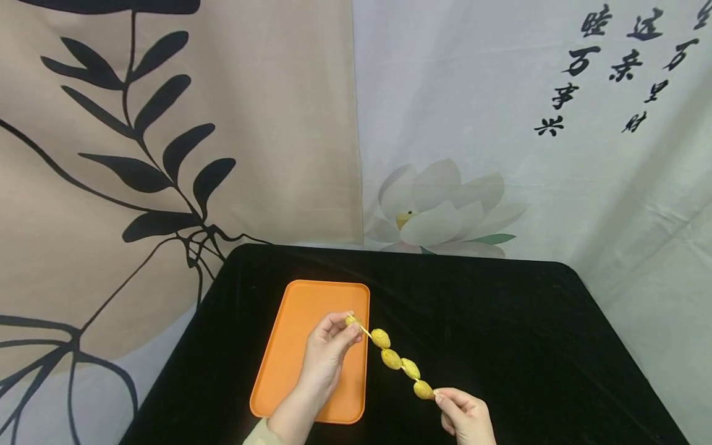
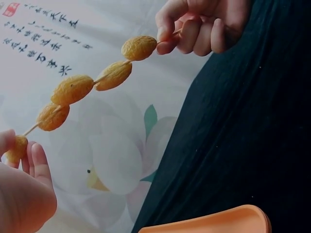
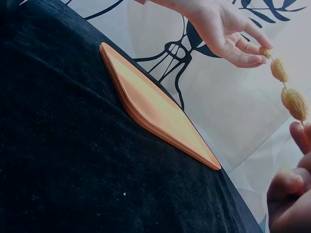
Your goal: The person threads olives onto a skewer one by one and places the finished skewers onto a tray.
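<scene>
Several yellow, wrinkled, oval fruits, like dates, are threaded on a thin wooden skewer [image 2: 101,77]. My left hand [image 1: 328,349] pinches the end fruit [image 2: 17,149] between thumb and fingers, above the orange tray. At the lower end, my right hand [image 1: 466,415] pinches the bare stick just past the last fruit [image 1: 423,389]. Between the hands the skewer slants down to the right in the head view, held up in the air. Another fruit [image 3: 294,104] shows close to the right fingers in the right wrist view.
An orange rectangular tray [image 1: 278,371] lies on the left part of a table under a black cloth [image 1: 500,334]. Behind the table hangs a pale curtain [image 1: 289,123] printed with dark leaves, a white lotus and black characters.
</scene>
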The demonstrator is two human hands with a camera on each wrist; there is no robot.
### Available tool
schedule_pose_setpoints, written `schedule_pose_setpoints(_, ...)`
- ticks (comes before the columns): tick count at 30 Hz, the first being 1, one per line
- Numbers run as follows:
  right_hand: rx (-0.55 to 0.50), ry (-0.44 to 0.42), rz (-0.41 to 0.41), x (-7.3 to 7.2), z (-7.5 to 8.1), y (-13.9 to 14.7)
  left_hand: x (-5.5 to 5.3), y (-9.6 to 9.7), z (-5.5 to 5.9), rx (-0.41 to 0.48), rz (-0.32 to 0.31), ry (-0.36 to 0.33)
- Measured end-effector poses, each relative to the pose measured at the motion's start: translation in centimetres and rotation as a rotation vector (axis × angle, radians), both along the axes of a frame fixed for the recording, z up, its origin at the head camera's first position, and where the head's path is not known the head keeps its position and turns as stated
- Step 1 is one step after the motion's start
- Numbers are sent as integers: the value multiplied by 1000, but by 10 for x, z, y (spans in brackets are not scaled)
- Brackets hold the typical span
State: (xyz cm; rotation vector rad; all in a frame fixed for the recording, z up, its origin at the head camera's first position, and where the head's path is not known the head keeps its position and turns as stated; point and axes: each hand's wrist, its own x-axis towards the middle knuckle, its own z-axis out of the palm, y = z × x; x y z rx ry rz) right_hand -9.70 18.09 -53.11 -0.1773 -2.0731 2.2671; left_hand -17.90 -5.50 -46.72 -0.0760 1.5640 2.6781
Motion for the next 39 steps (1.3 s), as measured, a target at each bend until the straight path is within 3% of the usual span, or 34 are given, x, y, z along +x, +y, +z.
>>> schedule_pose_setpoints(7, 14, 46, 11, -1, -3, -3, -1, 1, -2, -12, 13, 5)
schedule_pose_setpoints(14, 94, 15, -16, 0, -1, -4, 0, 1, -4, -26, 14, -8)
schedule_pose_setpoints(21, 62, 97, -19, -1, -2, -8, 0, 1, -4, -64, 29, -17)
schedule_pose_setpoints(28, 81, 52, -8, -2, 0, -7, -2, 0, -4, -91, 40, -21)
schedule_pose_setpoints(32, 69, 48, 73, -2, 1, -4, -6, -1, -4, -118, 28, -16)
schedule_pose_setpoints(39, 129, 1, 314, -3, 7, 5, -15, -4, -3, -247, -32, 5)
